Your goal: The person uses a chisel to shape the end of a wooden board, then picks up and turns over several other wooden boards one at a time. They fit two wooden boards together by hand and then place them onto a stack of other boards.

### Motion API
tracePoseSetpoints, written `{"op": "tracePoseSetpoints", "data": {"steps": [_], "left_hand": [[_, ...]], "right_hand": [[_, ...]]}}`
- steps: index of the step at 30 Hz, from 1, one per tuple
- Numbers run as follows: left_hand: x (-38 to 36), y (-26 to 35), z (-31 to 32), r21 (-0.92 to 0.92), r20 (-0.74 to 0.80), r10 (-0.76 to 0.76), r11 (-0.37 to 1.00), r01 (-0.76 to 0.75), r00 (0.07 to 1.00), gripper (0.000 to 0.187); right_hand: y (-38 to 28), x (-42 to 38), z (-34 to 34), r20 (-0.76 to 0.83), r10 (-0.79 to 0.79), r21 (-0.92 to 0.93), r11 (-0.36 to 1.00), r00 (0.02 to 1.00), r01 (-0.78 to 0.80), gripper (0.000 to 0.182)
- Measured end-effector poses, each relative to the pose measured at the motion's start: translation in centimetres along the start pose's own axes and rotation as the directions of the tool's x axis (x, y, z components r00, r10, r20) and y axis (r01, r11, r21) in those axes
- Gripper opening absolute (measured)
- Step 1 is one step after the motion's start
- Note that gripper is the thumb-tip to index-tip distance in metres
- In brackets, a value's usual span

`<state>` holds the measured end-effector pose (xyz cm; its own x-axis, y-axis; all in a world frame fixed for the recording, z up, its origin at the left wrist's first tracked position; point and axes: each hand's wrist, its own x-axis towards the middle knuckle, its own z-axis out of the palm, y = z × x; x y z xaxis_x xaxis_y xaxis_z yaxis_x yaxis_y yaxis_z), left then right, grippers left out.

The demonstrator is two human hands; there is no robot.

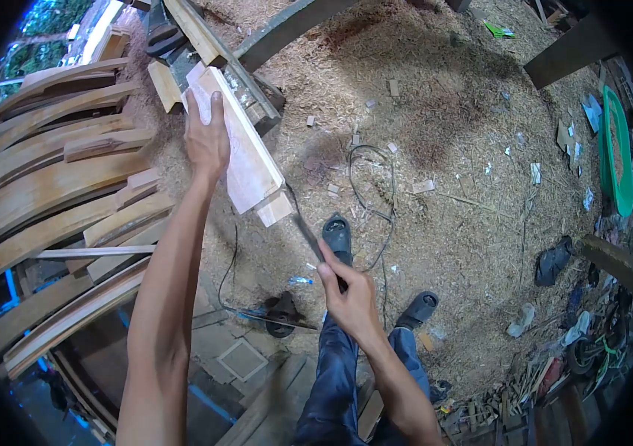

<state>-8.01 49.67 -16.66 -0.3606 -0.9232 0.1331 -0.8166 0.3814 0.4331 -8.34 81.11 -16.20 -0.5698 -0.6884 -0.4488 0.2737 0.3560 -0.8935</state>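
Observation:
A pale wooden piece with a tenon-like block at its lower end rests slanted against a bench. My left hand lies on its upper part, with the thumb and a finger stretched out over the wood. In my right hand is the handle of a long, narrow dark tool, the fingers closed round it. The tool's far end meets the lower corner of the wooden piece. Whether its tip touches or passes behind the wood is too small to tell.
Curved boards are stacked at the left. A cable loops over the shavings-covered floor near my feet. A green basin stands at the right, with a loose dark shoe below it.

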Motion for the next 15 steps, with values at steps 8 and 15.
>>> {"op": "tracePoseSetpoints", "data": {"steps": [8, 15], "left_hand": [[-0.1, -0.3, -0.1, -0.001, 0.015, 0.019, 1.000, -0.019, 1.000, 0.078], [-0.2, -0.2, 0.1, -0.001, -0.005, 0.021, 1.000, -0.021, 1.000, 0.077]], "right_hand": [[-1.6, 0.5, -1.2, 0.029, 0.019, -0.037, 0.999, 0.999, -0.018, 0.035], [-4.1, 2.3, -2.0, 0.148, 0.128, -0.217, 0.972, 0.981, -0.094, 0.036]]}}
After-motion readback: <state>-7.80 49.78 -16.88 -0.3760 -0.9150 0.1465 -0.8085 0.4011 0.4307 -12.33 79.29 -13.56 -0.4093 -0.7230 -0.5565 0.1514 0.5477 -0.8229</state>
